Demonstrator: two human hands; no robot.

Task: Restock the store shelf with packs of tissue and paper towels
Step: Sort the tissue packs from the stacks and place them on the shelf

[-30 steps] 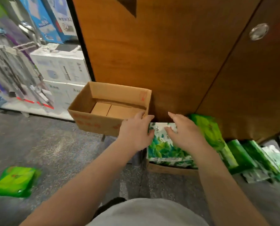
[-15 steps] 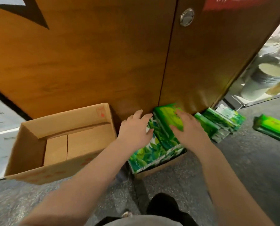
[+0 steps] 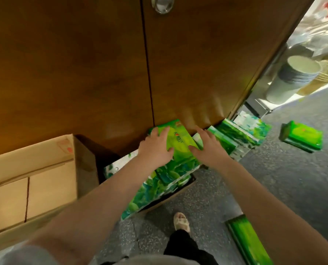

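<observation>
Item, my left hand (image 3: 155, 148) and right hand (image 3: 209, 148): fingers spread and nearly straight, each laid on one side of a bright green tissue pack (image 3: 178, 140), which lies tilted on top of the stacked packs (image 3: 153, 190) at the foot of the brown cabinet doors (image 3: 83, 64). Item, more green packs (image 3: 241, 134) against the cabinet base to the right; one loose pack (image 3: 302, 138) on the grey floor (image 3: 274, 178) well apart; another pack (image 3: 247, 243) near my sandalled foot (image 3: 181, 220). Item, an open cardboard box (image 3: 35, 178) to the left, just beside the stack.
</observation>
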